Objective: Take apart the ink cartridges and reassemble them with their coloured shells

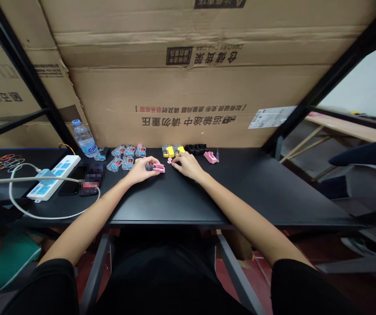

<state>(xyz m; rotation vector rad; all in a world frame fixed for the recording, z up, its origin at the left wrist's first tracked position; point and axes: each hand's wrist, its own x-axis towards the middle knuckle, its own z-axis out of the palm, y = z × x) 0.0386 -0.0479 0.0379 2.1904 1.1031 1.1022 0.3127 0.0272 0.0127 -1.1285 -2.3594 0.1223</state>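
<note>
My left hand (141,170) pinches a small pink plastic housing (159,168) just above the black table, and a clear piece with blue and red parts shows by its fingertips. My right hand (188,166) rests low over the table to the right, thumb and forefinger slightly apart beside small pink rings (169,161); whether they touch is too small to make out. Behind that hand lie clear-and-yellow pieces (168,151). A second pink housing (210,157) sits to its right, near a small screwdriver-like tool (217,155).
Several clear assembled pieces (129,151) lie left of centre, and black parts (196,149) at the back. A water bottle (85,139), white power strip (55,177), phone-like devices and a white cable (53,217) occupy the left. Cardboard (188,87) walls the back. Another person's green garment (7,258) shows lower left.
</note>
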